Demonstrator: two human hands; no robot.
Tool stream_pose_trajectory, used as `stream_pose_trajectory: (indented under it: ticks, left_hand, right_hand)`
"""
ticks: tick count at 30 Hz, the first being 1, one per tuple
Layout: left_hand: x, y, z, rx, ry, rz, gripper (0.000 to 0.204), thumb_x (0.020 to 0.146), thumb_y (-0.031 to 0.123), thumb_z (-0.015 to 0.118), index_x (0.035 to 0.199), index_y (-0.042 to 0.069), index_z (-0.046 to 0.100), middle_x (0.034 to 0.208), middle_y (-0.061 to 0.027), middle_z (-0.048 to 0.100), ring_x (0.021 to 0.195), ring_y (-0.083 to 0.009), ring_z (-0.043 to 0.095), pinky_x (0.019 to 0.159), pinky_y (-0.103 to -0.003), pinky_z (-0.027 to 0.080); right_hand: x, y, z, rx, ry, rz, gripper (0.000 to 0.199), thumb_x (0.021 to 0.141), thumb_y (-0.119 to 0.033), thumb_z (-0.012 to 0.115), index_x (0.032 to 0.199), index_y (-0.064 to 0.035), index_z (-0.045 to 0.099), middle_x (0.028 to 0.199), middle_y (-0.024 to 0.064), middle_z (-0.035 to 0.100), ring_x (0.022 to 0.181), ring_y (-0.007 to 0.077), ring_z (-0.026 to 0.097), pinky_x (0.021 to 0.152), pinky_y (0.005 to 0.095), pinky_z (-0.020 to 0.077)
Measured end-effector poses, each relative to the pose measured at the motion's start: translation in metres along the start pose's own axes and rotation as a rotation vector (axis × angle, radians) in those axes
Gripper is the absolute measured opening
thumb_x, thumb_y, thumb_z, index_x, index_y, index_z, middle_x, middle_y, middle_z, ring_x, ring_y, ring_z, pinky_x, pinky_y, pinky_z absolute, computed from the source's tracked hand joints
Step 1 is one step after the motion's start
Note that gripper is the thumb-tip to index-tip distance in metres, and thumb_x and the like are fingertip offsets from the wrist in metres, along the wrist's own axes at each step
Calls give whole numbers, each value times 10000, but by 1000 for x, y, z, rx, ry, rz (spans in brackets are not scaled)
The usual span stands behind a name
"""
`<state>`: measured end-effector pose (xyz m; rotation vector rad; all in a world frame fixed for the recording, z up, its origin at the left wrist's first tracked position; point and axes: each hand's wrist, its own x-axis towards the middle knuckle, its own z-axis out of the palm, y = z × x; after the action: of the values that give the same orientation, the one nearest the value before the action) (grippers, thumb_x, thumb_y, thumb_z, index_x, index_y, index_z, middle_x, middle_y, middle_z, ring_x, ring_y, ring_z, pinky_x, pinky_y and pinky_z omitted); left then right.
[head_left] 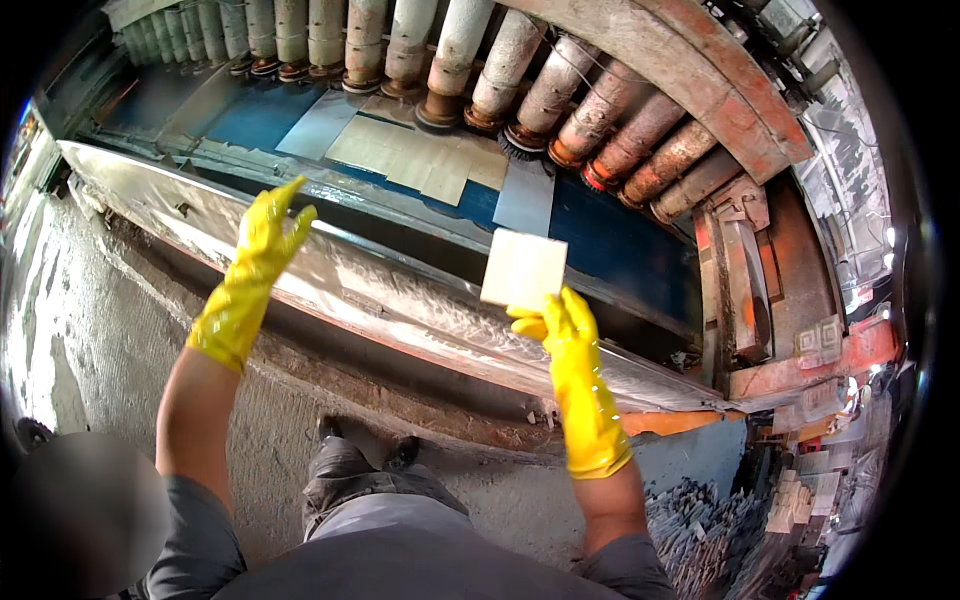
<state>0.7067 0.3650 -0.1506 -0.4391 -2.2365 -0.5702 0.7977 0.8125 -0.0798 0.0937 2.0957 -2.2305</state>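
Gloves of yellow rubber cover both hands. The right hand [560, 325] pinches a pale square tile [523, 268] by its lower edge, between thumb and fingers, and holds it up in the air above the shiny metal edge [400, 300] of a long machine. The tile stands almost upright, its flat face toward the camera. The left hand [270, 235] is raised to the left, well apart from the tile; its fingers are spread and it holds nothing. Behind the metal edge lies a blue belt [610, 245], and on it rest several flat sheets [420, 155], beige and grey, side by side. Above them a row of thick rollers [520, 75], rusty and dusty, bends across the top of the view. Below the hands a rough concrete floor [120, 330] shows, with the person's grey trousers [390, 520] and dark shoes.
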Motion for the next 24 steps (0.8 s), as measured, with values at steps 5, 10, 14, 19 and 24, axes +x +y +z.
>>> stream_pose_trajectory:
  ticks: [5, 10, 14, 19, 24]
  left_hand:
    - [46, -51, 48, 115, -369, -633, 544, 920, 511, 700, 1271, 96, 722, 961, -96, 762, 914, -301, 719, 858, -393, 546]
    - [50, -41, 43, 72, -298, -678, 484, 954, 405, 719, 1302, 69, 701, 1027, -110, 774, 930, -235, 740, 865, -341, 549]
    - [51, -41, 41, 56, -212, -606, 440, 949, 350, 720, 1276, 55, 701, 963, -92, 768, 896, -266, 743, 841, -350, 556]
    - [60, -39, 41, 39, -285, -646, 413, 989, 277, 698, 1331, 48, 677, 1045, -118, 761, 964, -217, 737, 906, -322, 542]
    - [59, -40, 42, 78, -291, -669, 413, 992, 263, 691, 1341, 44, 671, 1076, -118, 759, 989, -220, 732, 932, -324, 538]
  right_hand:
    - [107, 1, -46, -2, -29, 163, 414, 1063, -246, 609, 1398, -7, 562, 1129, 214, 742, 917, 264, 754, 840, 383, 631]
    - [256, 86, -63, 56, 62, 547, 344, 1064, -196, 563, 1355, -16, 522, 1143, 260, 725, 1003, 399, 745, 848, 489, 633]
    - [319, 142, -26, 160, 191, 628, 406, 1105, -181, 457, 1469, -9, 407, 1370, 325, 587, 1186, 456, 673, 966, 549, 600]
    - [375, 187, -21, 15, 220, 695, 393, 1105, -294, 482, 1413, -50, 483, 1078, 266, 752, 907, 411, 761, 738, 510, 640]
    - [393, 141, -12, -1124, -181, 661, 549, 1041, -508, 560, 1267, -15, 639, 948, 220, 778, 787, 342, 763, 712, 452, 593]
